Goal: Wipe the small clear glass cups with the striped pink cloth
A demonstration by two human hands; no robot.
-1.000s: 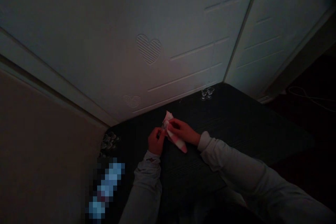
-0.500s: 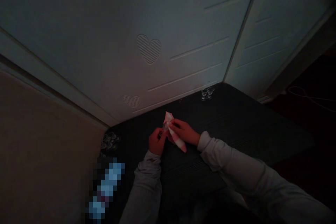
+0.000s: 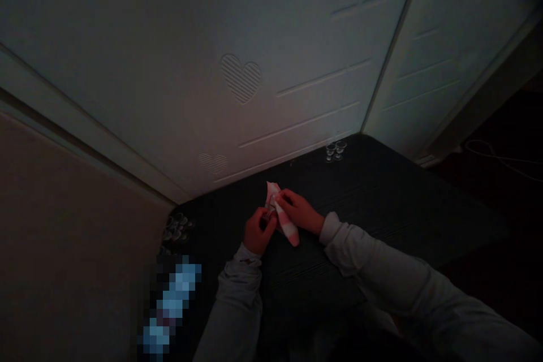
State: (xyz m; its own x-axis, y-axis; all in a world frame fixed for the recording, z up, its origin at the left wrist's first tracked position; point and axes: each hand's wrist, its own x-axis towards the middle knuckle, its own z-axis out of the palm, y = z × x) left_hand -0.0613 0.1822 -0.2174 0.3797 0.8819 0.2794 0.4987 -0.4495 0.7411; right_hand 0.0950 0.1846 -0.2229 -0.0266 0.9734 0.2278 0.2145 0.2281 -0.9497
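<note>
Apparently left hand [image 3: 257, 233] closed on a small glass [image 3: 271, 202], right hand [image 3: 302, 212] pinching cloth [image 3: 290, 229] against it; light, even pressure should suit best.

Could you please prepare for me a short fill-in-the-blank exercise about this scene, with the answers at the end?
The right hand holds a cloth coloured white and ____.
To the right of it, ____ small glasses stand near the back edge of the dark table.
The larger group of glasses is at the table's ____ end.
Two striped, ____-shaped designs decorate the white panel.

Missing words: pink; two; left; heart.
</note>
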